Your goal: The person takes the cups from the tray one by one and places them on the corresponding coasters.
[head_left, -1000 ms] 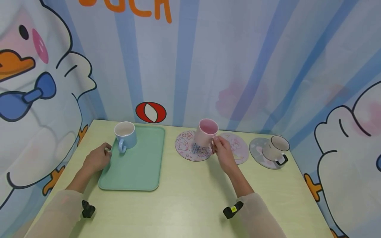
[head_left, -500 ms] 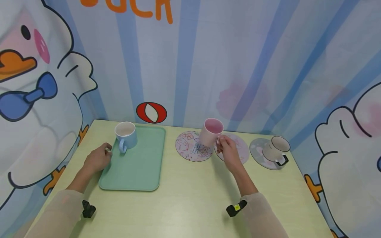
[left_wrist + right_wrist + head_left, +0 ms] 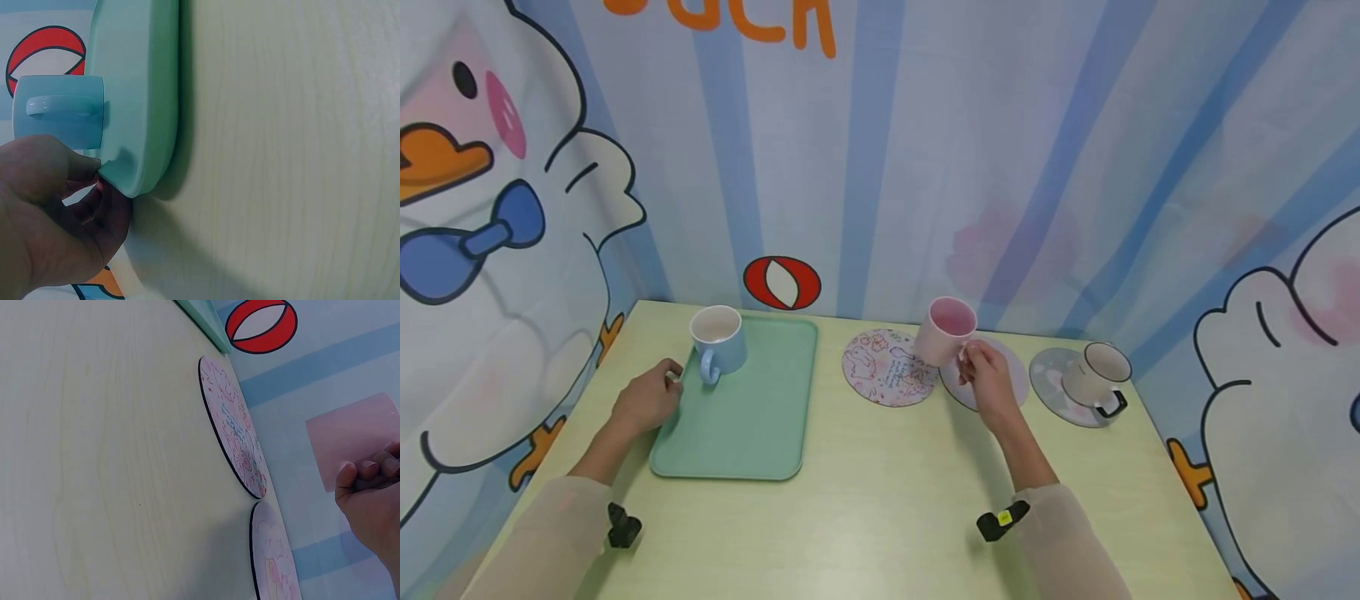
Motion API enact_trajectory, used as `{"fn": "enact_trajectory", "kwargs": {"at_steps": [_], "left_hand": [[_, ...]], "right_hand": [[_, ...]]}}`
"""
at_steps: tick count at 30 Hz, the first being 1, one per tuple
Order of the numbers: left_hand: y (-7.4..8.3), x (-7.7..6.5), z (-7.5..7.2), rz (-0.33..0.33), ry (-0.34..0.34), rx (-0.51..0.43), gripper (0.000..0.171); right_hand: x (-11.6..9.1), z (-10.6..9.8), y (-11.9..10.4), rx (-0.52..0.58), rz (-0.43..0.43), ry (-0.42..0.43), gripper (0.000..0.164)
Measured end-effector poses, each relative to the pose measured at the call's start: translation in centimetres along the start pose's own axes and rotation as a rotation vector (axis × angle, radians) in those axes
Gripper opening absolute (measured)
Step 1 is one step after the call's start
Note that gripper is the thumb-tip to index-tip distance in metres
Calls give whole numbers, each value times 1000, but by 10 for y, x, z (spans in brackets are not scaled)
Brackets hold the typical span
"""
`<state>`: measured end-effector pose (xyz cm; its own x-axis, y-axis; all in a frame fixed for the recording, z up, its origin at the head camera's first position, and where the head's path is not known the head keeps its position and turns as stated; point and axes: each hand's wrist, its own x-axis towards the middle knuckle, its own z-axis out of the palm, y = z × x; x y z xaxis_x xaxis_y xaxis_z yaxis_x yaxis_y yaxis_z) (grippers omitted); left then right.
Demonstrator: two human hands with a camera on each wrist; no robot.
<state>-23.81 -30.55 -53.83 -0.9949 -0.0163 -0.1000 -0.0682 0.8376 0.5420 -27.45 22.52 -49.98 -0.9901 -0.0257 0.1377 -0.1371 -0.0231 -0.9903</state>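
Note:
My right hand point(image 3: 992, 383) grips a pink mug point(image 3: 936, 340) by its handle, which the fingers mostly hide. In the right wrist view the mug hangs well above the coasters. From the head it overlaps the gap between a patterned round coaster point(image 3: 876, 375) and a pale lilac one point(image 3: 1013, 367). At the far left, my left hand point(image 3: 647, 398) pinches the rim of a green tray point(image 3: 737, 442), thumb on top and fingers beneath, as the left wrist view shows. A light blue mug point(image 3: 724, 354) stands upright at the tray's back left, handle facing me.
A white mug point(image 3: 1084, 383) with a black handle stands on a grey coaster point(image 3: 1047, 379) at the back right. Behind the pale wooden table point(image 3: 880, 517) hangs a striped curtain point(image 3: 910, 167) with duck drawings, close to the table's back edge.
My right hand has carried the pink mug rightward, from over the patterned coaster toward the lilac one. My left hand, the tray and the other mugs have stayed in place.

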Motion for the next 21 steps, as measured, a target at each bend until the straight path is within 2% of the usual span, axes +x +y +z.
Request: {"fn": "enact_trajectory", "kwargs": {"at_steps": [21], "left_hand": [[-3,3,2,-20,-11,0,33]], "right_hand": [[2,-26,3,-12,5,57,42]]}}
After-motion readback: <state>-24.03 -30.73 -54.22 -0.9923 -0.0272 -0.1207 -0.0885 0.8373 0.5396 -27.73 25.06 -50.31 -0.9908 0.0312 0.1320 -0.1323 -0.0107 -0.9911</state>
